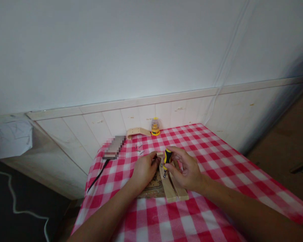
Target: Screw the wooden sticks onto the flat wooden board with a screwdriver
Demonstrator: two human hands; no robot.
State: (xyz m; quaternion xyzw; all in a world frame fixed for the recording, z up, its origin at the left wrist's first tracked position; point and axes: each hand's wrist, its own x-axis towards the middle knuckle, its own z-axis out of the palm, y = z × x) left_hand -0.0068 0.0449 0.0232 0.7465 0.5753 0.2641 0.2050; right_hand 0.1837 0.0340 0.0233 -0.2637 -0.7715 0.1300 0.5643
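Observation:
My right hand [188, 168] is closed around a yellow-and-black screwdriver [168, 156], held nearly upright. Its tip points down at a pale wooden strip [168, 190], where a small metal screw or bit end shows. My left hand [144, 168] has its fingers curled together against the far left edge of that strip, gripping it; the fingertips are partly hidden. A second wooden strip [181, 191] lies alongside to the right, partly under my right hand. Beneath them sits a brown board [154, 191] with black printed markings.
Several loose screws [140, 152] lie beyond my left hand. A curved wooden piece [137, 131] and a yellow-capped container [155, 127] stand by the wall. A blurred flat device [114, 148] with a dark strap [98, 175] rests left on the checked tablecloth [214, 154].

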